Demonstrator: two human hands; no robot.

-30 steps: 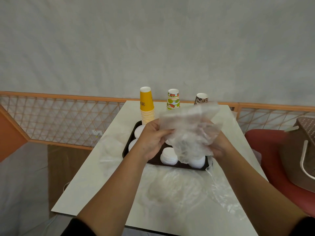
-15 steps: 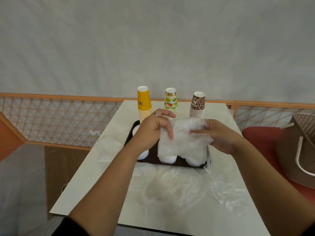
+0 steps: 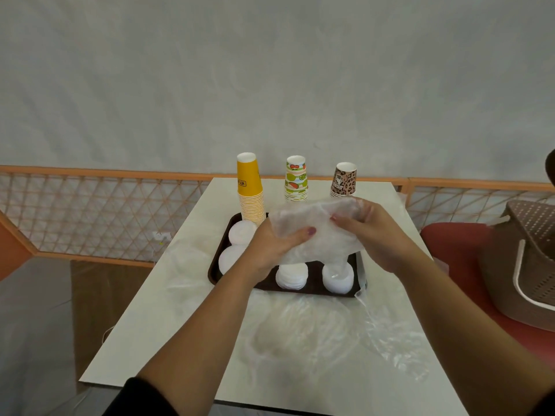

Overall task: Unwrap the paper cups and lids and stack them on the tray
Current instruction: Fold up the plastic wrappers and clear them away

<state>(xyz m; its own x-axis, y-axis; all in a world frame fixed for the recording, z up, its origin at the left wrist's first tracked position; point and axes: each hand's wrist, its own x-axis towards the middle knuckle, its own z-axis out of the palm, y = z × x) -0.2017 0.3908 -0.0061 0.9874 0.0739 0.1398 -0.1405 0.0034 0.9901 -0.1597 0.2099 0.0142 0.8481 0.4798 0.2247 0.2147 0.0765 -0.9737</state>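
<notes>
The plastic wrap (image 3: 315, 232) got bunched tighter since a moment ago, with both hands closer together over the tray (image 3: 217, 259). Left hand (image 3: 270, 250) and right hand (image 3: 375, 232) each grip it; cup stacks (image 3: 295, 181) and lids (image 3: 292, 276) sit on the tray.

I see soft, even light all over, bright without being harsh; I cannot tell where it comes from. Shadows are faint, with only a weak one under the forearms on the tabletop (image 3: 186, 283). The clear plastic wrap (image 3: 387, 340) lying there gives small white glints. The wide lens bows the orange railing (image 3: 120, 171) toward the edges. Focus is slightly soft throughout, and the near sleeves are blurred.
</notes>
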